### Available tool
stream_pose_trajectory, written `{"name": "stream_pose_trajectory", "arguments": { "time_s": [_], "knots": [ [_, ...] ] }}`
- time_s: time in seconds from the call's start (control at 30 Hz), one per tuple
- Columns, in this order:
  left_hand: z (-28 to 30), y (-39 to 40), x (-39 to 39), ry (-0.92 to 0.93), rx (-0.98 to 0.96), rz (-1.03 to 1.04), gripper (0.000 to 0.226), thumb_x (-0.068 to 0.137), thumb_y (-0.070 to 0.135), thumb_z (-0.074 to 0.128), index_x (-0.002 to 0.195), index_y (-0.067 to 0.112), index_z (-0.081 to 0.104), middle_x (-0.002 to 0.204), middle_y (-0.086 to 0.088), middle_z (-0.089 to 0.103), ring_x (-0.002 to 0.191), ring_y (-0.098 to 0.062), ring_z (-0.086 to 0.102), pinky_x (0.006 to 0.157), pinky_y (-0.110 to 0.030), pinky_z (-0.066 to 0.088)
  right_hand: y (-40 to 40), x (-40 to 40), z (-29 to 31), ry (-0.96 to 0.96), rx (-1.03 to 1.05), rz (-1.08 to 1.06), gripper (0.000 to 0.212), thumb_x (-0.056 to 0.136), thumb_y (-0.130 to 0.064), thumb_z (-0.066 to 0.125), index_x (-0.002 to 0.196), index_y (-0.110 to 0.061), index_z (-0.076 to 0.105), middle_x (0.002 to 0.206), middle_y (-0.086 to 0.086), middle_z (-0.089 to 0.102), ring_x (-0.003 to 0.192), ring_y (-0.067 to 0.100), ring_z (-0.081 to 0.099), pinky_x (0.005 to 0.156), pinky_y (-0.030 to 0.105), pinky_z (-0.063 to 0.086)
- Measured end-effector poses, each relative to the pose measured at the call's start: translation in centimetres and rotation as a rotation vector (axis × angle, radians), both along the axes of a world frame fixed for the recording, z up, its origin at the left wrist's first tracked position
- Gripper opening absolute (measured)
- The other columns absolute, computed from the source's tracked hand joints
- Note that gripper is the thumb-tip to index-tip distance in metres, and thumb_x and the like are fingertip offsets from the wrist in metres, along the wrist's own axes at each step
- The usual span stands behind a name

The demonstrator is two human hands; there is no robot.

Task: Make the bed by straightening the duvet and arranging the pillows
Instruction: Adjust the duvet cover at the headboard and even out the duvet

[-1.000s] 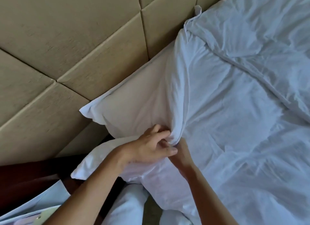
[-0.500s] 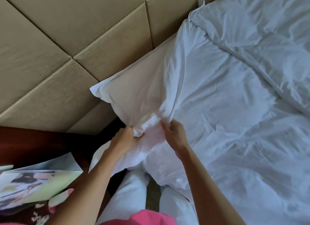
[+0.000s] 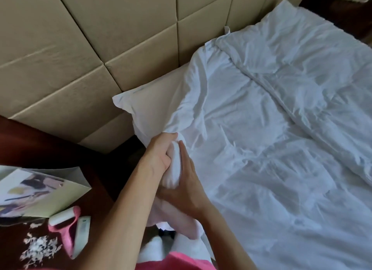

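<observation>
A white duvet (image 3: 271, 128), wrinkled, covers the bed on the right, with a thicker fold running diagonally across it. A cream-white pillow (image 3: 153, 100) leans on the padded headboard, its right part under the duvet edge. My left hand (image 3: 159, 155) grips a bunched white roll of bedding (image 3: 173, 175) at the bed's near-left corner. My right hand (image 3: 185, 181) lies along the other side of that roll with its fingers stretched forward against it. Whether the roll is pillow corner or duvet edge I cannot tell.
The beige padded headboard (image 3: 100, 38) fills the upper left. A dark wooden nightstand (image 3: 40, 149) at the lower left holds a printed folder (image 3: 36, 191), a pink lint roller (image 3: 64, 227) and a white remote (image 3: 81, 235). A dark gap separates it from the bed.
The view has pulled back and turned right, showing more duvet and the nightstand. Both hands have drawn the bunched bedding down toward me, and the right hand now lies flat against it.
</observation>
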State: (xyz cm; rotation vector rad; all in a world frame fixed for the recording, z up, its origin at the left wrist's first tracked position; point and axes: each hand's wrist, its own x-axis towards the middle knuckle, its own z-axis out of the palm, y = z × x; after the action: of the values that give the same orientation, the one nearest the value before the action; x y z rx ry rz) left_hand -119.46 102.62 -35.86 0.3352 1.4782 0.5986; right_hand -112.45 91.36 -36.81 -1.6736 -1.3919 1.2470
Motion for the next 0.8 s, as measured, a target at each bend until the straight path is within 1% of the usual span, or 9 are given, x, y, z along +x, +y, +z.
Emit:
{"name": "stream_pose_trajectory", "arguments": {
  "time_s": [0.07, 0.1, 0.17, 0.23, 0.37, 0.47, 0.57, 0.7, 0.8],
  "knots": [
    [1.3, -0.8, 0.6, -0.044, 0.054, -0.038, 0.003, 0.089, 0.002, 0.064, 0.092, 0.003, 0.065, 0.089, -0.015, 0.067, 0.077, -0.024, 0.064, 0.071, -0.031, 0.054, -1.0, 0.6, 0.7, -0.03, -0.118, -0.151, 0.068, 0.083, -0.017, 0.058, 0.14, -0.048, 0.036, 0.119, -0.021, 0.059, 0.107, 0.005, 0.059, 0.088, 0.027, 0.048],
    [2.1, -1.4, 0.9, -0.083, 0.105, -0.072, 0.007, 0.087, -0.002, 0.064, 0.092, 0.002, 0.067, 0.089, -0.016, 0.068, 0.077, -0.024, 0.065, 0.069, -0.03, 0.055, -1.7, 1.0, 0.9, -0.043, -0.134, -0.25, 0.047, 0.081, -0.012, 0.052, 0.119, -0.039, 0.057, 0.095, -0.015, 0.068, 0.085, 0.009, 0.063, 0.073, 0.03, 0.052],
    [3.3, -3.2, 0.8, -0.178, 0.218, -0.174, 0.021, 0.085, -0.007, 0.066, 0.103, 0.003, 0.07, 0.092, -0.011, 0.072, 0.083, -0.022, 0.066, 0.069, -0.026, 0.055, -3.1, 1.9, 1.4, -0.043, -0.147, -0.438, 0.022, 0.076, -0.001, 0.048, 0.07, -0.021, 0.056, 0.054, -0.012, 0.057, 0.05, 0.002, 0.05, 0.049, 0.027, 0.04],
    [3.9, -5.7, -0.4, -0.097, 0.329, -0.388, 0.045, 0.085, 0.005, 0.074, 0.128, 0.007, 0.06, 0.111, -0.006, 0.069, 0.101, -0.016, 0.064, 0.081, -0.021, 0.051, -4.4, 2.7, 2.4, 0.003, -0.143, -0.535, 0.028, 0.074, 0.006, 0.049, 0.06, -0.018, 0.051, 0.045, -0.013, 0.052, 0.042, 0.0, 0.043, 0.045, 0.023, 0.035],
    [4.6, -11.0, -2.8, 0.012, 0.375, -0.857, 0.096, 0.068, 0.046, 0.086, 0.148, 0.031, 0.034, 0.137, 0.014, 0.047, 0.126, -0.004, 0.048, 0.102, -0.023, 0.042, -5.8, 3.9, 7.4, 0.094, -0.116, -0.624, 0.018, 0.075, 0.006, 0.054, 0.071, -0.007, 0.065, 0.055, -0.007, 0.063, 0.051, 0.007, 0.059, 0.046, 0.021, 0.045],
    [6.5, -13.8, -2.0, -0.126, 0.406, -0.951, 0.069, 0.077, 0.041, 0.081, 0.129, 0.047, 0.037, 0.123, 0.028, 0.051, 0.115, 0.009, 0.05, 0.091, -0.016, 0.045, -6.0, 5.2, 11.2, 0.035, -0.113, -0.574, 0.01, 0.076, 0.003, 0.058, 0.076, -0.003, 0.065, 0.058, -0.003, 0.063, 0.05, 0.007, 0.059, 0.042, 0.016, 0.043],
    [7.7, -14.8, -0.6, -0.081, 0.543, -0.925, 0.073, 0.074, 0.05, 0.08, 0.135, 0.04, 0.042, 0.122, 0.023, 0.061, 0.112, 0.007, 0.058, 0.09, -0.02, 0.052, -5.9, 6.6, 13.5, 0.031, -0.239, -0.489, 0.014, 0.078, -0.008, 0.065, 0.091, -0.006, 0.071, 0.071, 0.002, 0.07, 0.059, 0.013, 0.066, 0.047, 0.018, 0.05],
    [9.2, -15.5, 0.9, 0.028, 0.618, -0.776, 0.013, 0.084, 0.027, 0.075, 0.095, 0.032, 0.07, 0.083, 0.011, 0.076, 0.082, -0.002, 0.072, 0.075, -0.022, 0.06, -5.7, 7.1, 13.0, 0.075, -0.366, -0.315, 0.06, 0.067, -0.038, 0.078, 0.123, -0.021, 0.063, 0.103, 0.008, 0.074, 0.084, 0.021, 0.075, 0.08, 0.041, 0.061],
    [8.5, -15.7, 1.6, 0.203, 0.605, -0.64, 0.009, 0.088, 0.025, 0.068, 0.094, 0.023, 0.075, 0.076, 0.003, 0.075, 0.073, -0.007, 0.073, 0.063, -0.023, 0.059, -5.9, 6.5, 12.6, 0.007, -0.329, -0.178, 0.077, 0.062, -0.054, 0.079, 0.13, -0.023, 0.059, 0.113, 0.007, 0.071, 0.093, 0.019, 0.073, 0.089, 0.042, 0.059]
  ]
}}
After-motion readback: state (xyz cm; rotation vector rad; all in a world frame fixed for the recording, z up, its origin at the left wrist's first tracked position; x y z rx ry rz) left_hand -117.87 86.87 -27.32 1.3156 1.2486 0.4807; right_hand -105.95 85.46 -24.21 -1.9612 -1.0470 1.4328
